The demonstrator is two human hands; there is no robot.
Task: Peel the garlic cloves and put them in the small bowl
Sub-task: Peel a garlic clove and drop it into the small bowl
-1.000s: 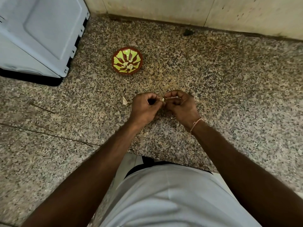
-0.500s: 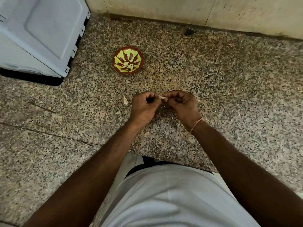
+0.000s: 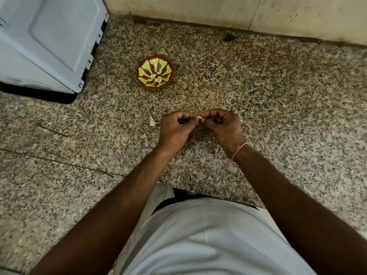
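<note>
A speckled granite counter (image 3: 278, 108) fills most of the head view, backed by a pale wall (image 3: 218, 10) along the top edge. A large grey plastic appliance (image 3: 49, 42) sits at the far left corner, cut off by the frame. The person's white shirt (image 3: 208, 239) covers the lower middle.

Both hands meet over the middle of the counter. The left hand (image 3: 175, 130) has its fingers curled in tight, thumb and forefinger pinching one end of a small garlic clove (image 3: 200, 118). The right hand (image 3: 224, 126), a thin thread bracelet (image 3: 239, 148) at its wrist, is likewise curled and pinches the other end, so the clove is held between the two sets of fingertips, just above the counter. Most of the clove is hidden by the fingers; whether skin remains on it is hard to tell.

The small bowl (image 3: 155, 72), red-brown with a yellow-green petal pattern, stands farther back and to the left, well apart from the hands. Pale pieces lie at its centre, too small to identify. A pale scrap of garlic skin (image 3: 152, 121) lies on the counter just left of the left hand.
</note>
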